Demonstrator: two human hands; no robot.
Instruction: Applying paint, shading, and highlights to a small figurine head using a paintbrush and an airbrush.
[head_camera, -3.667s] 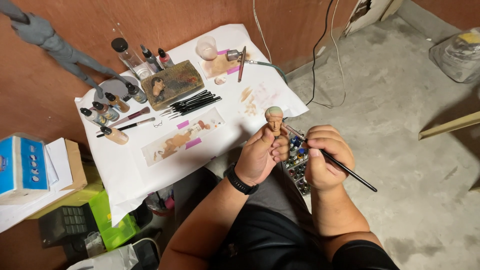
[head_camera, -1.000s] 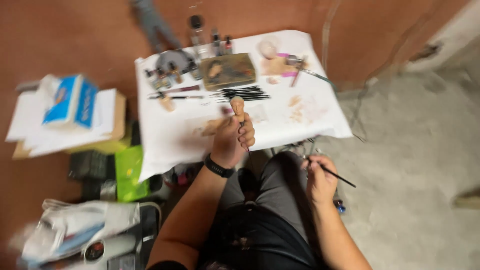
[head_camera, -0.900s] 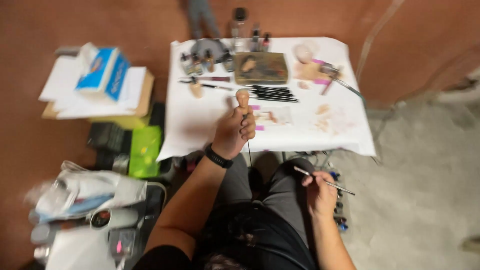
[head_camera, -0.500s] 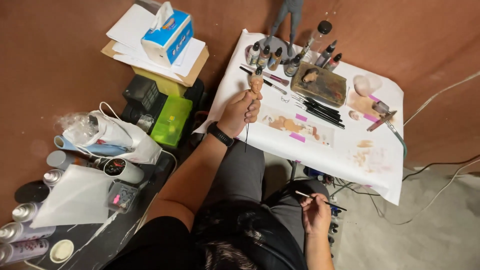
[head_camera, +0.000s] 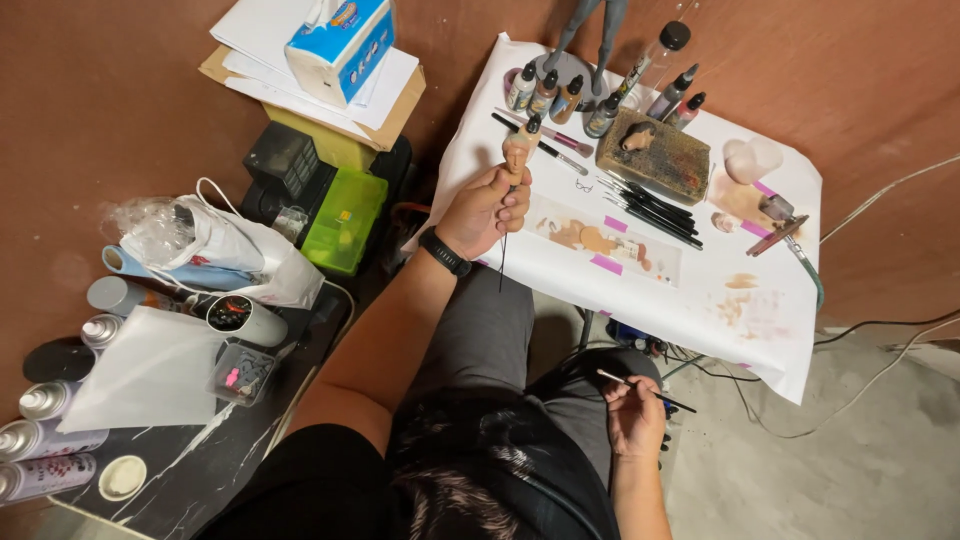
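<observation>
Brown wall and floor all round; small table (head_camera: 760, 330) draped in white paper, stained with paint dabs. Left hand (head_camera: 487, 208) raised over the table's near-left edge, fingers closed around the stick of a small flesh-toned figure head (head_camera: 517, 152), held upright; thin dark wire hanging below the fist. Black wristband (head_camera: 444, 252) on that wrist. Right hand (head_camera: 634, 412) low beside the knee, well apart from the table top, pinching a fine paintbrush (head_camera: 645, 390) between fingertips, brush lying roughly level, tip pointing right.

On the table: row of dropper paint bottles (head_camera: 560, 98) along the far edge, just behind the figure head. Rectangular wet palette (head_camera: 655, 155) smeared brown, right of the bottles. Bundle of black brushes (head_camera: 650, 207) lying in front of the palette. Printed reference strip (head_camera: 600, 240) taped down with pink tabs, near the left hand. Grey figure legs (head_camera: 590, 30) standing at the far edge.

Left of the table: green plastic box (head_camera: 345, 220), tissue box (head_camera: 340, 45) on stacked papers, spray cans (head_camera: 45, 440) at lower left.
</observation>
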